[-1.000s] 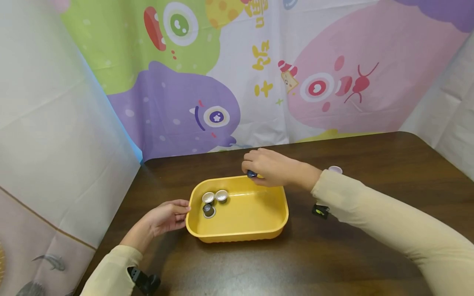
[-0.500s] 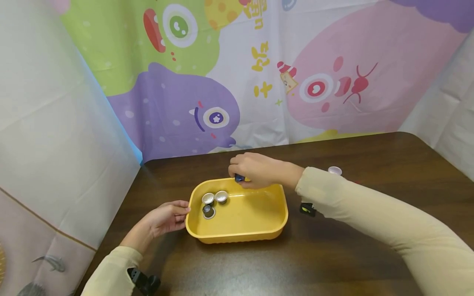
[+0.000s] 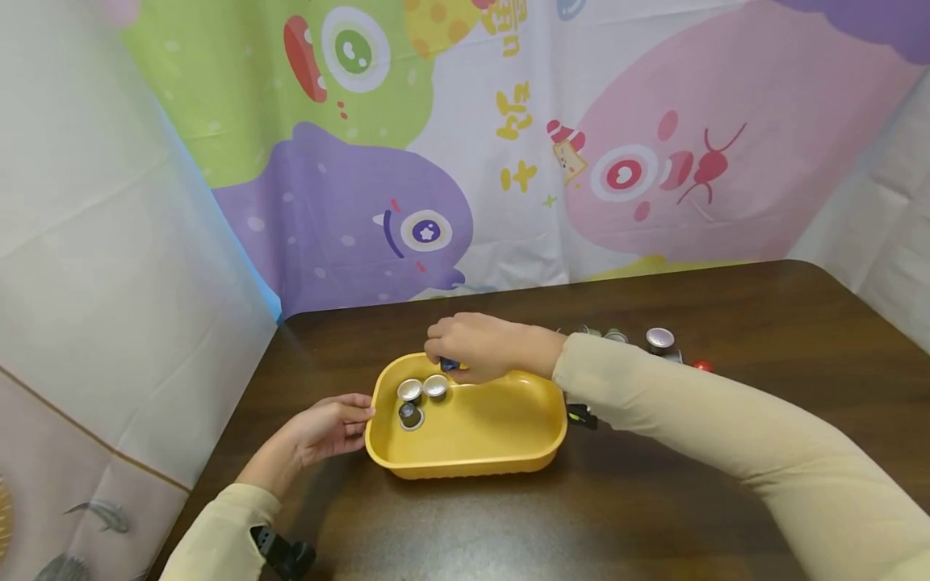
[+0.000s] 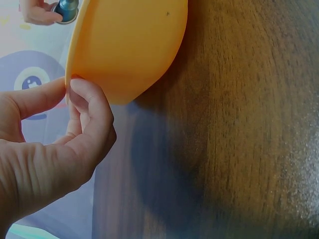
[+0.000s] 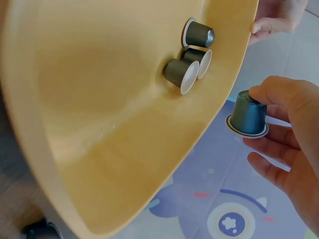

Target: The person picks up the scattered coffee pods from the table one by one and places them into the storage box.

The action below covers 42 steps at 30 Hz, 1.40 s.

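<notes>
My left hand (image 3: 336,426) pinches the left rim of a yellow plastic basin (image 3: 472,466), thumb on one side and curled fingers on the other, as the left wrist view shows. Over the basin's far rim, my right hand (image 3: 475,347) holds a dark blue coffee capsule (image 5: 248,115) between thumb and fingers, foil rim turned away from the thumb. Inside the basin's left end lie three dark coffee capsules: two with silver lids (image 3: 435,386) up or sideways, and one capsule (image 3: 410,415) resting lid down.
Behind the right forearm, several more capsules (image 3: 659,340) stand on the dark wooden table (image 3: 465,532), among them a red one (image 3: 702,365). A cartoon-printed cloth (image 3: 523,234) hangs at the table's back edge, and a white cloth (image 3: 131,202) hangs at the left.
My right hand has moved left along the basin's far rim, still holding the blue capsule. More capsules show behind the forearm. The left hand stays on the rim.
</notes>
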Available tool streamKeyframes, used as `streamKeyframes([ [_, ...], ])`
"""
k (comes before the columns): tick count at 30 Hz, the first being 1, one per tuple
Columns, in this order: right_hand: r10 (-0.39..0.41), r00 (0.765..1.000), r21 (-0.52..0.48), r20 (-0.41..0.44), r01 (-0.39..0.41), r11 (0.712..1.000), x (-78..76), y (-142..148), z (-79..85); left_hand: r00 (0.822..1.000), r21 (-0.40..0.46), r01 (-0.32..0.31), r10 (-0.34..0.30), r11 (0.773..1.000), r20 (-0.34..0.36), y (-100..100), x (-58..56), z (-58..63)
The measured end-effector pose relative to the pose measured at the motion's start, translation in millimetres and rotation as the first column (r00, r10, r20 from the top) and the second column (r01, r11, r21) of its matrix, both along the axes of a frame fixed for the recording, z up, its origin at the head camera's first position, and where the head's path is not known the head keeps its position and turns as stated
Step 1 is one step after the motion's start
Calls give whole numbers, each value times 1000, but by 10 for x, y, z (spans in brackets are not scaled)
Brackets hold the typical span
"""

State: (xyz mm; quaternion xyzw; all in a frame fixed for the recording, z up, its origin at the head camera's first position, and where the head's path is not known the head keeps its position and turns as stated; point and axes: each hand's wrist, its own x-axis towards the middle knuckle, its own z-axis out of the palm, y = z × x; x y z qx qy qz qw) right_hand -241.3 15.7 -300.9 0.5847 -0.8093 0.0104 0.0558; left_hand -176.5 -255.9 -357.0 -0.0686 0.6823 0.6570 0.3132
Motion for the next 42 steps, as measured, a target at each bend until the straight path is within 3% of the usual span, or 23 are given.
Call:
streamKeyframes([
  [7,31,999,52,-43,-29,998,-1,-142,12,1000,3,10,-10,1000,2,-10,-10,0],
  [21,-31,996,218,86,11,976,62,-408,-129,1000,8,10,-10,1000,9,-15,-8,-12],
  [30,-24,987,228,157,-13,974,64,-485,-227,1000,4,11,-11,1000,5,-14,-10,-5],
  [35,18,989,247,147,-55,967,90,-507,-277,1000,-1,12,-12,1000,0,-11,-10,-3],
  [42,16,989,256,148,-54,965,111,-520,-319,1000,6,14,-14,1000,-5,2,-4,-11],
])
